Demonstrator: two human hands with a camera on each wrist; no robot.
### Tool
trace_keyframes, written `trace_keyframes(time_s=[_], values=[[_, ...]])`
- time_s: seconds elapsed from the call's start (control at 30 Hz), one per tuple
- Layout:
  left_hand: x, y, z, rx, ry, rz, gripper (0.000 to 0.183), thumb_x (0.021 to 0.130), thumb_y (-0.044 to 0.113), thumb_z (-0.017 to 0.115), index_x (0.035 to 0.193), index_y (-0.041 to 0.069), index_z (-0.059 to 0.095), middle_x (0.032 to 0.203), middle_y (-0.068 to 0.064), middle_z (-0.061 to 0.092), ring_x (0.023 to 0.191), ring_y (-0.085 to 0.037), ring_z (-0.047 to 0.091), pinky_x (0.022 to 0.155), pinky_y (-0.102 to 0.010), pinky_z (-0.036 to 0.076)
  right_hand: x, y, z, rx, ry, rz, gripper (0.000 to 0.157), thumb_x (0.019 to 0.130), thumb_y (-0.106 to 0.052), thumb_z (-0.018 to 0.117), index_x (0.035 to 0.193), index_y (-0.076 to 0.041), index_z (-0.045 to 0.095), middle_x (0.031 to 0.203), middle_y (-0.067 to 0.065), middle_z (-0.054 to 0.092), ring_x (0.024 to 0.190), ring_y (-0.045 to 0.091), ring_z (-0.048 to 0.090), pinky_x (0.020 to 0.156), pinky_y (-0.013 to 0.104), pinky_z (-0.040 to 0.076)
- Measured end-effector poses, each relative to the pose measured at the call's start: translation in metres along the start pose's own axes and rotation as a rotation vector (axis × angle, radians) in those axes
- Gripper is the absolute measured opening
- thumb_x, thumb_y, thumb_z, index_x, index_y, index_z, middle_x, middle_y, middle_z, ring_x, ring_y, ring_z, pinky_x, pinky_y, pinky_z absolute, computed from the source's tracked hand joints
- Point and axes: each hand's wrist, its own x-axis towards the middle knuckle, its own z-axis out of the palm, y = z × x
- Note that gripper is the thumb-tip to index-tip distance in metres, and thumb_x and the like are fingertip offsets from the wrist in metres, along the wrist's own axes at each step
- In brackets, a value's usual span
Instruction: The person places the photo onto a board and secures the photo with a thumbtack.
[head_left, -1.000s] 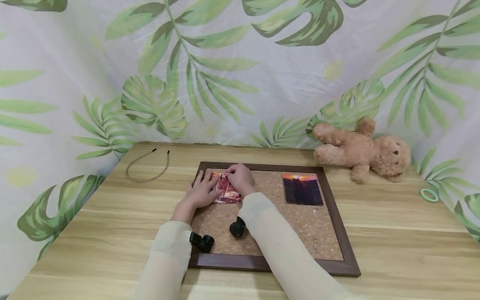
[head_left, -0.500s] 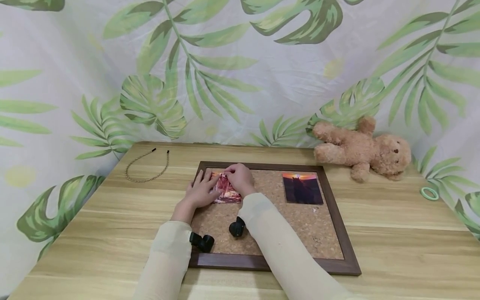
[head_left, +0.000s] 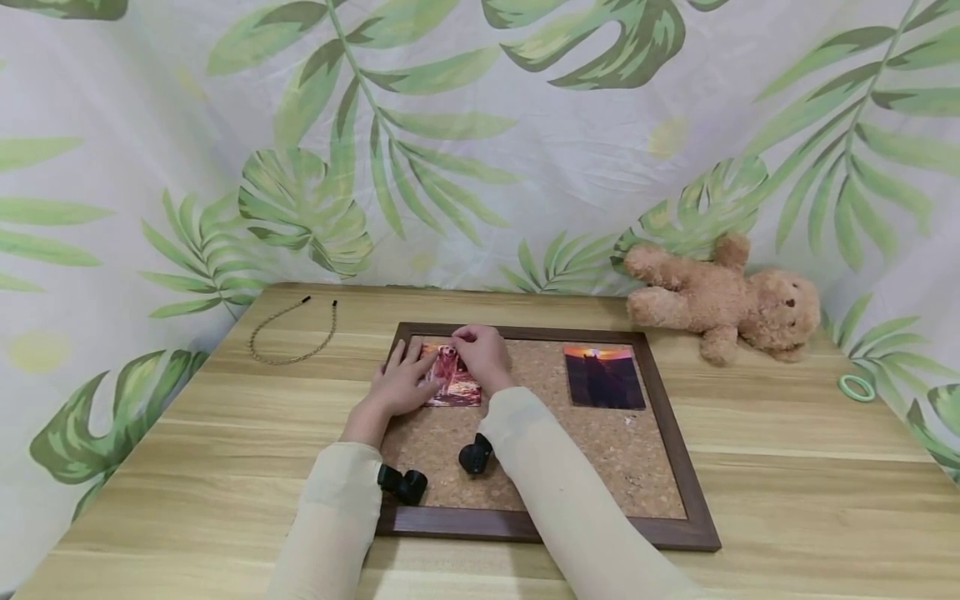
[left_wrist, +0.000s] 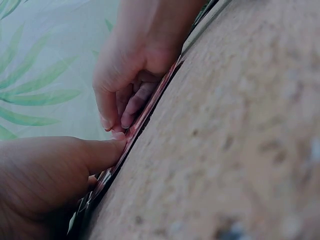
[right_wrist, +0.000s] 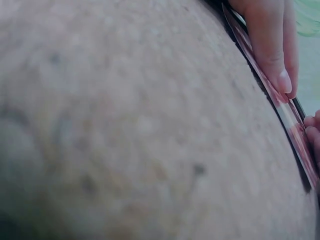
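Note:
A square dog photo (head_left: 452, 385) lies on the framed cork board (head_left: 585, 475), toward its upper left. My left hand (head_left: 399, 385) rests on the photo's left side with fingers spread; in the right wrist view its thumb (right_wrist: 276, 72) presses the photo. My right hand (head_left: 483, 358) has thumb and index finger pinched together at the photo's top part. Between those fingertips sits a small pale pin-like thing (left_wrist: 118, 134), too small and covered to make out well. A second photo (head_left: 604, 379), a dark shape before a sunset, lies at the board's upper right.
A brown teddy bear (head_left: 723, 296) lies on the wooden table (head_left: 825, 492) behind the board's right corner. Farther right is a green ring (head_left: 857, 388). A thin chain (head_left: 294, 360) with black ends curves at the left. A leaf-patterned curtain (head_left: 435, 167) hangs behind.
My right fingertips have shifted slightly to the right, showing a little more of the dog's face. The left hand stays in place on the photo.

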Motion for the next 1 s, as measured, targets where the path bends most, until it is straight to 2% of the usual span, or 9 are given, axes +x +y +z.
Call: trace_keyframes(time_s=[0.13, 0.43, 0.8, 1.0], values=[[0.0004, -0.0007, 0.0005, 0.001, 0.001, 0.001, 0.056, 0.088, 0.035, 0.045, 0.135, 0.01, 0.031, 0.141, -0.018, 0.01, 0.126, -0.036, -0.001, 0.088, -0.062, 0.009, 0.0026, 0.0006, 0.0004, 0.017, -0.007, -0.022, 0.007, 0.078, -0.027, 0.064, 0.074, -0.021, 0.066, 0.073, -0.011, 0.059, 0.068, 0.009, 0.053, 0.062, 0.031, 0.038], [0.0005, -0.0008, 0.0007, 0.0, 0.005, -0.003, 0.056, 0.087, 0.035, 0.046, 0.135, 0.01, 0.031, 0.141, -0.018, 0.01, 0.126, -0.035, -0.001, 0.088, -0.062, 0.009, 0.0058, 0.0006, 0.0005, 0.04, -0.054, -0.007, 0.013, 0.079, -0.021, 0.063, 0.089, -0.016, 0.07, 0.087, -0.007, 0.062, 0.087, 0.011, 0.054, 0.075, 0.028, 0.04], [0.001, -0.0026, 0.0022, 0.007, 0.004, 0.005, 0.056, 0.087, 0.035, 0.046, 0.135, 0.009, 0.032, 0.14, -0.019, 0.011, 0.126, -0.036, 0.0, 0.088, -0.063, 0.01, 0.0051, 0.001, -0.0008, -0.007, -0.059, -0.029, 0.008, 0.08, -0.021, 0.062, 0.081, -0.015, 0.068, 0.081, -0.007, 0.061, 0.079, 0.011, 0.054, 0.07, 0.028, 0.04], [0.0022, -0.0039, 0.0022, 0.007, -0.002, 0.0, 0.056, 0.088, 0.035, 0.045, 0.135, 0.01, 0.03, 0.141, -0.018, 0.009, 0.126, -0.036, -0.001, 0.088, -0.063, 0.009, 0.0048, 0.001, -0.0032, 0.067, -0.089, -0.005, 0.015, 0.081, -0.017, 0.06, 0.093, -0.013, 0.068, 0.085, -0.007, 0.061, 0.082, 0.01, 0.054, 0.071, 0.028, 0.041]])
